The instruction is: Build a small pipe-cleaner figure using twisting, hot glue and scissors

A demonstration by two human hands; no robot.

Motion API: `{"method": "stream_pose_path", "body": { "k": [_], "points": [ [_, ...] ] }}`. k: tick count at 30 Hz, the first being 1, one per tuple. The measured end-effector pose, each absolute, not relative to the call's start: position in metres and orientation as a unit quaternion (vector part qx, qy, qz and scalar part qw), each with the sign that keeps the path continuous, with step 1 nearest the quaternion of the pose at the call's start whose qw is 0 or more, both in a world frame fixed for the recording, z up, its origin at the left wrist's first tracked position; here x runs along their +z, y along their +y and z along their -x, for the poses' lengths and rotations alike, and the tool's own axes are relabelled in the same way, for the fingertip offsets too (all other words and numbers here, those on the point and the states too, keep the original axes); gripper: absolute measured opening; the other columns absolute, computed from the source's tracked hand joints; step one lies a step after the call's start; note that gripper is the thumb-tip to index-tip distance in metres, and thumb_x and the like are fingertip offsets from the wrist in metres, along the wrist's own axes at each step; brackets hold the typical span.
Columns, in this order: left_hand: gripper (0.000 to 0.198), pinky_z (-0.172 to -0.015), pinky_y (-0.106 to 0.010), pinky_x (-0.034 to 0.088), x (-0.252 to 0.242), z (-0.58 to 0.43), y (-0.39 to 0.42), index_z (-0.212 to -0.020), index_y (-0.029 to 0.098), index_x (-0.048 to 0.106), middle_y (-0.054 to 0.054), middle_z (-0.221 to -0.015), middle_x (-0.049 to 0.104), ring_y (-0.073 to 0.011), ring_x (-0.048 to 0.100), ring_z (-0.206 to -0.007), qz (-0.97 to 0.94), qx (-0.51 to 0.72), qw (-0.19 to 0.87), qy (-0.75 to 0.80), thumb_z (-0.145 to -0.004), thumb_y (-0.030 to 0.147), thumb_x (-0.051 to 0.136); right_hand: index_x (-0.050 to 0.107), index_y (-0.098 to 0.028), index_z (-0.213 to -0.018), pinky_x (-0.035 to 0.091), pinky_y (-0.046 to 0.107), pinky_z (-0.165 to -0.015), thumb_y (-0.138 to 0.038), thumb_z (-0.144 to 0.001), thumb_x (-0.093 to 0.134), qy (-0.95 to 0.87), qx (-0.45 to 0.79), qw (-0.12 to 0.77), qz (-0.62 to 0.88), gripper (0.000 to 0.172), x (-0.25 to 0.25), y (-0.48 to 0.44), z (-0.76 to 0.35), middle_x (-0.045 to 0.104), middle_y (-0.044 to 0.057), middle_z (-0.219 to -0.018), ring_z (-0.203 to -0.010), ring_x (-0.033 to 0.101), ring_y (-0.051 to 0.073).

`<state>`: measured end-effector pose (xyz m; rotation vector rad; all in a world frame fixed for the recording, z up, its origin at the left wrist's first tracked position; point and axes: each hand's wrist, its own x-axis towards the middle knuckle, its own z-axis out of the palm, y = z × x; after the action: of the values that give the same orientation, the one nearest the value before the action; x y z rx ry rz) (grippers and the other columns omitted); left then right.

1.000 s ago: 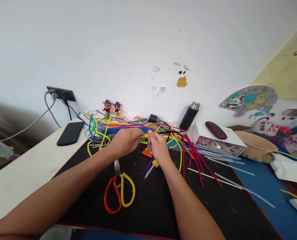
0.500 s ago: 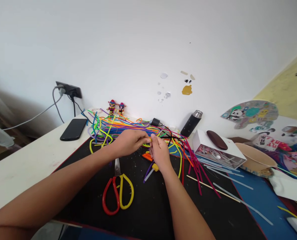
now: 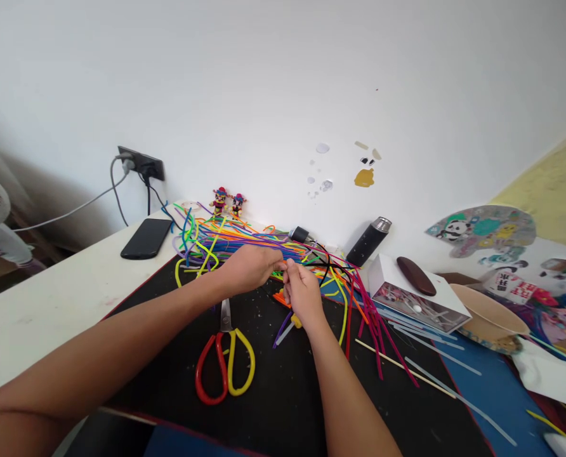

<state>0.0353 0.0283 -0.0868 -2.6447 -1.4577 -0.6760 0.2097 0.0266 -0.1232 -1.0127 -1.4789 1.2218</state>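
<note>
My left hand (image 3: 247, 268) and my right hand (image 3: 302, 290) meet fingertip to fingertip over the black mat (image 3: 287, 393), both pinched on a small yellow piece that is mostly hidden between them. Right behind the hands lies a spread pile of coloured pipe cleaners (image 3: 264, 244). Short orange bits (image 3: 280, 298) and a yellow bit (image 3: 296, 322) lie under my right hand. Scissors (image 3: 224, 362) with one red and one yellow handle rest on the mat near my left forearm.
A black phone (image 3: 146, 238) lies at the left on the white table (image 3: 35, 317), below a wall socket (image 3: 141, 163) with cables. A black flask (image 3: 368, 241), a white box (image 3: 419, 292) with a dark case, a tan bowl (image 3: 490, 310) and a thin stick (image 3: 404, 368) sit to the right.
Both hands have stayed pinched together at the same spot by the pipe cleaners. The camera has tipped and swung slightly, shifting the scene to the right and down.
</note>
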Motion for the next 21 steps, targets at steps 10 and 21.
{"method": "stream_pose_path", "body": {
  "k": [10,21],
  "points": [
    [0.028,-0.063,-0.024,0.039,-0.0957,-0.0365,0.0338,-0.09,0.019,0.072,-0.002,-0.077,0.072,-0.0161,0.062,-0.068,0.82,-0.337,-0.144,-0.439,-0.102,0.038,0.055,0.042,-0.026,-0.065,0.023,0.025,-0.037,-0.08,-0.089,0.057,-0.587,0.489,0.493,0.416,0.06,-0.1199,0.0286,-0.2115,0.03,-0.01,-0.042,-0.034,0.03,0.01],
    [0.024,-0.067,-0.027,0.041,-0.0974,-0.0319,0.0298,-0.089,0.017,0.07,-0.008,-0.085,0.076,-0.0192,0.068,-0.075,0.869,-0.283,0.032,-0.404,-0.101,0.018,0.05,0.047,-0.025,-0.064,0.026,0.025,-0.036,-0.081,-0.088,0.056,-0.581,0.502,0.484,0.42,0.061,-0.1195,0.0278,-0.2099,0.033,-0.01,-0.041,-0.032,0.033,0.01]
  ]
}}
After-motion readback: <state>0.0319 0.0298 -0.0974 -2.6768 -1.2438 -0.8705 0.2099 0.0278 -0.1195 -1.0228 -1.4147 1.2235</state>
